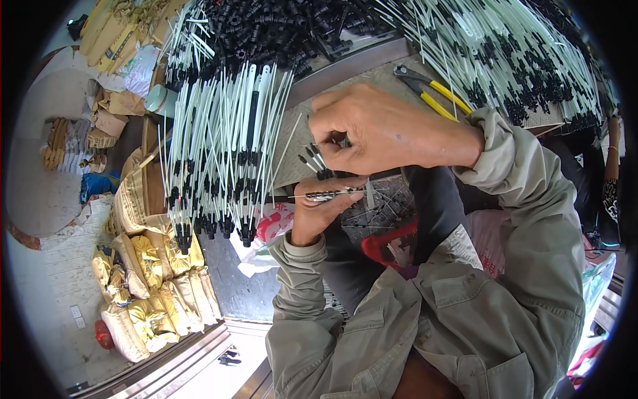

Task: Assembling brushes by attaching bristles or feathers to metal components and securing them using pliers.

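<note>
My left hand is closed around a thin pale strip with black parts, held level above my lap at the table's front edge. Just above it, my right hand is curled with its fingers bent in. Whatever those fingers may hold is hidden by the hand itself. A few white sticks with black tips poke up between the two hands. Beyond my right wrist lie pliers with yellow handles.
Bundled white sticks with black ends overhang the table at left. More sticks cover the far right. Black plastic fittings are heaped at the back. Yellow sacks stand on the left floor, and a red object sits below my hands.
</note>
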{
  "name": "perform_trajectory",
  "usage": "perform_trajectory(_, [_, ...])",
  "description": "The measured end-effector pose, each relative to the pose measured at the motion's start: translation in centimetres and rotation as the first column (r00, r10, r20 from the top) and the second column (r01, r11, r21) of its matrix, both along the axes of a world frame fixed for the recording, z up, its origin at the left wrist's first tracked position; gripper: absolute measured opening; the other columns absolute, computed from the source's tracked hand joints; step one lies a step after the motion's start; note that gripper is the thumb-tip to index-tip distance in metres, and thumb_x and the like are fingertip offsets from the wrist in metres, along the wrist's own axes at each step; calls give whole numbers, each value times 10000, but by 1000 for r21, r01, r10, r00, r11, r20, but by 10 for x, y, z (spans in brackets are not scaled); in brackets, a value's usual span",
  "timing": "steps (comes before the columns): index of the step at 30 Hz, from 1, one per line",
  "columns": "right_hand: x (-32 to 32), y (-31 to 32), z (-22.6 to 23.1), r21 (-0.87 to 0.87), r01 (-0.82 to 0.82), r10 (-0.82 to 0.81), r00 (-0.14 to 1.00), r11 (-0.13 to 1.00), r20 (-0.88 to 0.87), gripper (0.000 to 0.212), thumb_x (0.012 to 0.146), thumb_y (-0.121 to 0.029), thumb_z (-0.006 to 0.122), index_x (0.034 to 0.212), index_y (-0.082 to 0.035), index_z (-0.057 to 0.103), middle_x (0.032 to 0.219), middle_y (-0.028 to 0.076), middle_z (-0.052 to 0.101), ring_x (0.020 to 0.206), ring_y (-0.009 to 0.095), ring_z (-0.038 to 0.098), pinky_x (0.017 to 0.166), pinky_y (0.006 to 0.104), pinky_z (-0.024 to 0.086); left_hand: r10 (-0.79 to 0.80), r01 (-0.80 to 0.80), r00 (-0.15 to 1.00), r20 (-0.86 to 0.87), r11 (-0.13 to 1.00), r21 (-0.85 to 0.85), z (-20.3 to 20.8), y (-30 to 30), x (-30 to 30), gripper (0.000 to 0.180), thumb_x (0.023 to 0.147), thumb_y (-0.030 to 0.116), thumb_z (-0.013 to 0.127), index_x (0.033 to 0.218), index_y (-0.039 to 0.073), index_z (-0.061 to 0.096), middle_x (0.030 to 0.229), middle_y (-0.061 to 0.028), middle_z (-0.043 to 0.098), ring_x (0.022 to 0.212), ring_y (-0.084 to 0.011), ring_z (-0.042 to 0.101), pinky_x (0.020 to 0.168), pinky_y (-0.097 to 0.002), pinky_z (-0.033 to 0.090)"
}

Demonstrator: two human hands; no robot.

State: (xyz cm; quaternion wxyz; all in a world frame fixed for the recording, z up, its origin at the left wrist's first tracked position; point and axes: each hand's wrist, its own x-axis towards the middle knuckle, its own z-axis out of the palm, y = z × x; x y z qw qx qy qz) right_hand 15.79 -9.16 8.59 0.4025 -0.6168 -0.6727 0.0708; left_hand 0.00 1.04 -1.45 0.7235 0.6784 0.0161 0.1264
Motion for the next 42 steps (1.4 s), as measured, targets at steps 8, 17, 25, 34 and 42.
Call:
perform_trajectory(8, [5, 4, -9, -47, -101, 81, 944, 994, -319, 103, 771, -31, 573, 835, 38, 613, 726, 81, 574, 613, 122, 526, 547, 264, 402, 59, -58, 998, -1, 984, -170, 9, -6, 3, 205, 756, -50, 627, 959, -69, 606, 899, -150, 653, 856, -182, 624, 784, -269, 481])
perform_trajectory(17, [11, 6, -3, -66, -250, 216, 920, 966, -327, 168, 800, -22, 569, 954, 23, 621, 715, 53, 527, 588, 115, 459, 523, 275, 354, 92, -71, 994, 58, 955, -287, 0, -6, 1, 221, 778, -74, 590, 980, -32, 510, 885, -156, 622, 901, -298, 624, 790, -350, 500])
perform_trajectory(25, [11, 7, -4, -87, -238, 216, 954, 967, -207, 158, 794, -33, 579, 937, 29, 607, 720, 66, 530, 597, 136, 475, 532, 276, 360, 92, -57, 989, 117, 961, -269, -1, -7, 1, 216, 790, -77, 570, 985, -20, 497, 894, -172, 629, 906, -304, 623, 789, -347, 497])
perform_trajectory(34, [2, 4, -5, -66, -128, 111, 969, 990, -219, 112, 761, -30, 584, 860, 20, 576, 726, 83, 543, 590, 137, 508, 524, 281, 391, -4, -2, 996, -87, 997, -72, 13, 3, -1, 209, 779, -21, 617, 986, -48, 637, 946, -100, 657, 859, -123, 590, 777, -252, 466])
perform_trajectory(42, [1, 8, -2, -134, -145, 101, 952, 980, -289, 122, 780, -80, 618, 856, 8, 582, 685, 62, 527, 572, 107, 480, 507, 268, 373, -70, 69, 997, -16, 995, -71, 13, 6, 2, 227, 774, -4, 624, 994, -58, 629, 972, -141, 650, 900, -146, 596, 807, -255, 465])
